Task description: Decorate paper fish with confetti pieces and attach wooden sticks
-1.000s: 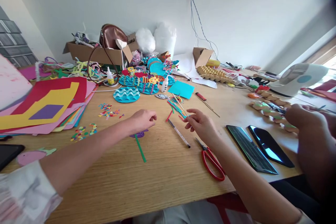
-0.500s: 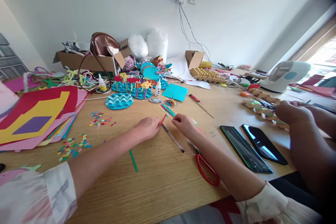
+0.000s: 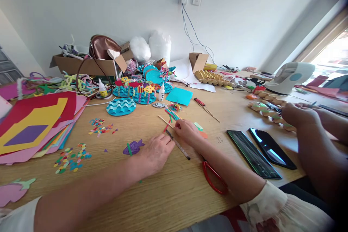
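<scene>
My right hand [image 3: 186,130] is closed in a pinch, with a thin wooden stick [image 3: 165,121] reaching up and left from its fingers. Just left and nearer, my left hand [image 3: 159,152] has its fingers bent down over the table; what they grip is hidden. A red paper strip [image 3: 166,126] crosses under the stick, close to the left fingertips. Beside those fingertips lies a pen [image 3: 182,149]. Left of the left hand is a purple paper fish [image 3: 133,148] with a green strip [image 3: 129,148] across it. Red-handled scissors [image 3: 213,177] lie partly beneath my right forearm.
Coloured paper sheets [image 3: 38,130] are stacked at left, beside confetti dots [image 3: 72,157]. Behind are blue wavy discs [image 3: 121,106], a glue bottle [image 3: 161,92] and blue paper [image 3: 179,96]. Two phones [image 3: 254,154] lie at right, near another person's hands [image 3: 301,114].
My left hand has come nearer and slightly right, its forearm uncovering the purple fish. The wooden stick now shows plainly in my right hand. The view has shifted slightly.
</scene>
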{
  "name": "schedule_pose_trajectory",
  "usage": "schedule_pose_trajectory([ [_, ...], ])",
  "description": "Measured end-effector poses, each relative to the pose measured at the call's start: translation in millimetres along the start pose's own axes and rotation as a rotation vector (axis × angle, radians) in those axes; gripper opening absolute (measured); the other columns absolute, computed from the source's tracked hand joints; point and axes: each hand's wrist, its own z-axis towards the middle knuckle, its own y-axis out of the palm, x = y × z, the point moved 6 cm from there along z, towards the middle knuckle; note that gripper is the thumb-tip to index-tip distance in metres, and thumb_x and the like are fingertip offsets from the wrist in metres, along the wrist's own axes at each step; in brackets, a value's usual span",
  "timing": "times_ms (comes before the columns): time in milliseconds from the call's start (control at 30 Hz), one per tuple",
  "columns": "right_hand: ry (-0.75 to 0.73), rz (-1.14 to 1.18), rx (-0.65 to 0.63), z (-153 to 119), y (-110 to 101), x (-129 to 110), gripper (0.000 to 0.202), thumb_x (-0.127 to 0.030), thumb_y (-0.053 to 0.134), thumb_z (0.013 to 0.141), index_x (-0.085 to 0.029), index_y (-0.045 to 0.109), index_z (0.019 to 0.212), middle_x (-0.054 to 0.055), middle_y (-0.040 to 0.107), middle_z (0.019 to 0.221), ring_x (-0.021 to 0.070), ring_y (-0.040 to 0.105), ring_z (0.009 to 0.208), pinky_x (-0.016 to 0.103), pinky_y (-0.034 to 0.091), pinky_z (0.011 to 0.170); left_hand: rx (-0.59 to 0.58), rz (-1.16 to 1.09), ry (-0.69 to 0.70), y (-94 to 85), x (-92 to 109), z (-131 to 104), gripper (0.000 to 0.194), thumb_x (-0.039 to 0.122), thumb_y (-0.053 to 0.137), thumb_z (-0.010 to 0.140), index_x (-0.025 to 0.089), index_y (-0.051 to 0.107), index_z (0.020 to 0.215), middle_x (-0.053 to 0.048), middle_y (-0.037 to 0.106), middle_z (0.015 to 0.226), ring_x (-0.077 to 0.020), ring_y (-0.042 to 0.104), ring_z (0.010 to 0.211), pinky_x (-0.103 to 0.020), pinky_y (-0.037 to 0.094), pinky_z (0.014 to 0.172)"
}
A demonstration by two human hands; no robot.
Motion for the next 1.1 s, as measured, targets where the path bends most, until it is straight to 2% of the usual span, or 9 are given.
schedule_pose_trajectory([
  [100,0.054,-0.052,0.000,11,-14,17,0.020,-0.026,0.045,0.078,-0.020,0.064,0.082,0.005,0.067,0.082,0.0162,0.057,0.073,0.023,0.032,0.055,-0.016,-0.060,0.002,-9.4,6,-14,0.031,0.005,0.039,0.078,0.016,0.053,0.102,-0.008,0.056,0.099,-0.0217,0.049,0.096,-0.036,0.045,0.081],
  [233,0.092,-0.114,-0.030,33,-25,31,0.020,-0.019,0.047,0.076,-0.019,0.066,0.083,0.006,0.067,0.088,0.0169,0.058,0.082,0.023,0.035,0.058,-0.057,-0.114,-0.002,-15.5,19,-26,0.029,0.006,0.039,0.080,0.017,0.053,0.103,-0.008,0.056,0.101,-0.0214,0.049,0.098,-0.037,0.044,0.084],
  [433,0.116,-0.187,-0.149,57,-10,32,0.016,-0.023,0.057,0.076,-0.016,0.064,0.089,0.010,0.063,0.098,0.0211,0.057,0.093,0.026,0.043,0.069,-0.091,-0.147,0.018,-13.1,30,-42,0.026,0.009,0.039,0.082,0.019,0.053,0.102,-0.007,0.057,0.099,-0.0210,0.050,0.094,-0.037,0.045,0.082],
  [567,0.116,-0.213,-0.220,67,0,34,0.029,-0.031,0.051,0.085,-0.015,0.054,0.109,0.008,0.056,0.110,0.0183,0.056,0.094,0.037,0.048,0.078,-0.123,-0.163,0.009,-9.8,29,-53,0.027,0.006,0.038,0.081,0.019,0.054,0.100,-0.006,0.057,0.097,-0.0199,0.050,0.092,-0.035,0.045,0.083],
  [633,0.118,-0.211,-0.235,69,2,35,0.032,-0.031,0.050,0.086,-0.016,0.051,0.114,0.008,0.054,0.113,0.0182,0.056,0.095,0.039,0.048,0.079,-0.133,-0.172,0.016,-8.1,29,-56,0.028,0.006,0.039,0.080,0.019,0.054,0.100,-0.006,0.057,0.097,-0.0199,0.050,0.092,-0.035,0.045,0.083],
  [900,0.154,-0.108,-0.271,64,0,38,0.030,-0.032,0.049,0.087,-0.017,0.052,0.113,0.007,0.054,0.114,0.0181,0.056,0.095,0.039,0.048,0.080,-0.104,-0.243,-0.024,-8.6,19,-63,0.031,0.007,0.039,0.080,0.020,0.055,0.102,-0.006,0.058,0.101,-0.0201,0.051,0.096,-0.035,0.044,0.085],
  [1000,0.158,-0.029,-0.225,58,-9,38,0.023,-0.026,0.053,0.083,-0.012,0.059,0.100,0.007,0.060,0.101,0.0184,0.058,0.087,0.031,0.048,0.072,-0.072,-0.302,-0.059,-12.8,10,-66,0.030,0.007,0.038,0.080,0.020,0.056,0.100,-0.006,0.059,0.102,-0.0192,0.052,0.097,-0.034,0.044,0.087],
  [1100,0.133,0.052,-0.104,48,-28,32,0.015,-0.016,0.049,0.078,-0.010,0.062,0.083,0.007,0.063,0.082,0.0163,0.057,0.078,0.023,0.041,0.060,-0.016,-0.430,-0.108,-21.3,-5,-66,0.029,0.008,0.039,0.080,0.019,0.057,0.099,-0.005,0.060,0.103,-0.0171,0.055,0.096,-0.031,0.044,0.087],
])
